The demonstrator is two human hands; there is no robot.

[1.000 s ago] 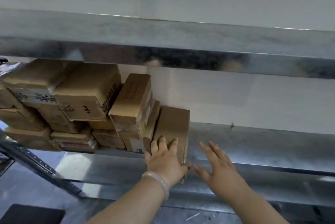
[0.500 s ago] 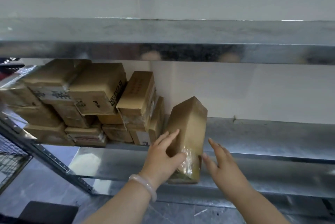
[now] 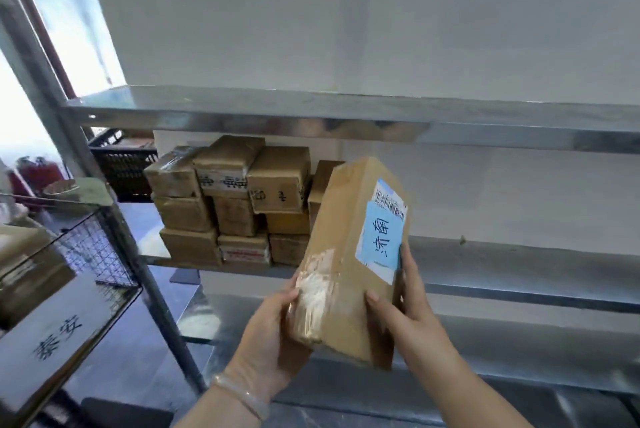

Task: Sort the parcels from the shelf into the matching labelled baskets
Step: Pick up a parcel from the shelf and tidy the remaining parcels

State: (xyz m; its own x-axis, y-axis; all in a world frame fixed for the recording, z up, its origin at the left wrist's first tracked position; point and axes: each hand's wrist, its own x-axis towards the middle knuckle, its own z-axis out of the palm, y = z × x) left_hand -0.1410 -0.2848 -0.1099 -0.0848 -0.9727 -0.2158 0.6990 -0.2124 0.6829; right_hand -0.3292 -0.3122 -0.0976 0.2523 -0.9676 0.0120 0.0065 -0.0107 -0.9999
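Two hands carry one parcel (image 3: pixel 346 272) in front of the rack, clear of every deck. The left hand (image 3: pixel 273 334), with one pale bracelet (image 3: pixel 242 396) on its wrist, cups the lower left corner, thumb on the taped front face. The right hand (image 3: pixel 412 310) clamps the lower right edge, thumb on the front and fingers up the side. Both grips are closed on the carton's lower half. The long axis therefore runs up and away from the hands, near upright, with the top tipped slightly to the right. One blue label (image 3: pixel 381 240) with two handwritten characters faces the camera, and one barcode sticker (image 3: pixel 391 202) sits just above it. To the left and lower stands one wire basket (image 3: pixel 93 247) with one sign plate (image 3: pixel 55 341). Its two characters differ from those on the blue label, so this basket is judged not to be the destination, and no matching basket is in view. The left hand is the nearer to that side, so any transfer would swing the carton leftward or out of frame. On the shelf (image 3: pixel 519 254) behind, one stack of parcels (image 3: pixel 235 209) holds at least ten cartons in three tiers, some hidden by the held carton. One black crate (image 3: pixel 121 164) stands beyond the stack.
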